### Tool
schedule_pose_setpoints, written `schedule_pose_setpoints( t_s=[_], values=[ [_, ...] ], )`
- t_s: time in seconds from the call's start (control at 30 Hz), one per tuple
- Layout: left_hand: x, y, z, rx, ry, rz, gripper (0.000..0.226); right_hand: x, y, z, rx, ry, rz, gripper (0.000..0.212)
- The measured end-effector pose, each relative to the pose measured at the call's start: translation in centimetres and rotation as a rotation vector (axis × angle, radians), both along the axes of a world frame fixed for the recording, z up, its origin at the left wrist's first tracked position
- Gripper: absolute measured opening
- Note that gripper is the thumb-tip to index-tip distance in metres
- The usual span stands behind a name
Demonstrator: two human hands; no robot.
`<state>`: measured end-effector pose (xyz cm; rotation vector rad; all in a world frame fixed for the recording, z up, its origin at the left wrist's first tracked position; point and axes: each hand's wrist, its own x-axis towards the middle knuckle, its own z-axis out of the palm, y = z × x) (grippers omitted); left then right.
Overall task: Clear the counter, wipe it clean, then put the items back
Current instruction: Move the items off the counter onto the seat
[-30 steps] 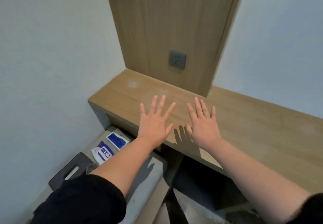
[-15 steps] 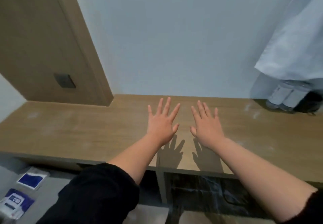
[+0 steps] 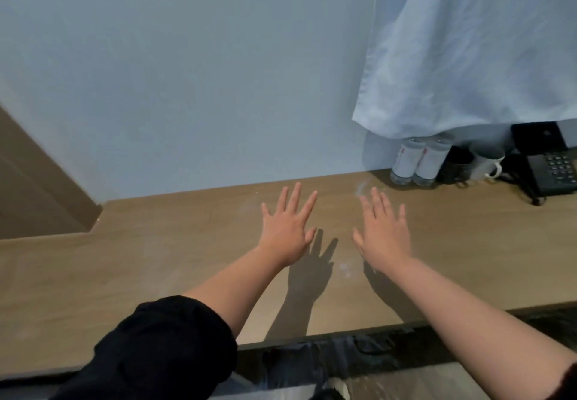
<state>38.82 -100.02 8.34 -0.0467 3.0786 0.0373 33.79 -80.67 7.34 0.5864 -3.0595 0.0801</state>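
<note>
Wooden counter (image 3: 156, 274): pale smudges (image 3: 345, 267) mid-surface. Far right, along wall, in row: two water bottles (image 3: 418, 162) upright, side by side; black mug (image 3: 454, 165); white mug (image 3: 485, 162); black telephone (image 3: 552, 171).

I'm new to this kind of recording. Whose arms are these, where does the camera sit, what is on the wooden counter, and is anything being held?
There is no machine here. A person works bare-handed, and the single camera sits on their head, looking forward and down. The left hand and right hand are spread open over the light brown wooden counter and hold nothing. At the counter's far right, by the wall, stand two clear plastic water bottles with white labels, a black mug, a white mug and a black desk telephone. A hanging white cloth hides the bottle tops. Pale smudges mark the wood.
</note>
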Motion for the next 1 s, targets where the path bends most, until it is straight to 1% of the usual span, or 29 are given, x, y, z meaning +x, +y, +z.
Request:
schedule_pose_setpoints(
  t_s=[0.2,0.27,0.33,0.4,0.5,0.57,0.63,0.73,0.9,0.93,1.0],
  values=[
    [-8.4,5.9,-1.8,0.174,-0.024,-0.066,0.066,-6.9,5.2,-0.8,0.021,-0.036,-0.097,0.072],
    [-10.5,8.2,-2.6,0.291,-0.046,-0.054,0.067,-8.5,7.0,-1.5,-0.006,-0.059,-0.113,0.072],
    [-12.4,10.2,-3.4,0.479,-0.047,-0.001,0.068,-9.8,8.5,-2.0,-0.125,-0.098,-0.148,0.073],
    [-14.1,12.2,-4.1,0.637,-0.044,0.041,0.067,-11.3,10.0,-2.8,-0.318,-0.163,-0.209,0.074],
    [-17.0,14.4,-4.8,0.737,-0.090,0.071,0.067,-14.5,12.3,-4.0,-0.601,-0.272,-0.334,0.073],
    [-19.0,15.9,-5.0,0.814,-0.096,0.108,0.070,-16.8,13.8,-4.9,-0.796,-0.299,-0.419,0.070],
    [-21.4,17.3,-5.3,0.910,-0.081,0.174,0.071,-19.4,15.0,-5.4,-0.954,-0.306,-0.460,0.067],
    [-24.9,19.0,-6.2,1.048,-0.078,0.287,0.072,-23.3,16.2,-6.1,-1.053,-0.274,-0.463,0.065],
    [-29.8,20.8,-8.2,1.379,-0.018,0.402,0.080,-28.8,17.3,-8.0,-1.160,-0.266,-0.421,0.069],
    [-30.9,21.0,-8.6,1.398,-0.001,0.402,0.080,-29.7,17.4,-8.5,-1.160,-0.263,-0.403,0.068],
    [-33.0,21.0,-9.5,1.368,0.030,0.371,0.082,-31.5,17.3,-9.3,-1.121,-0.249,-0.383,0.066]
  ],
)
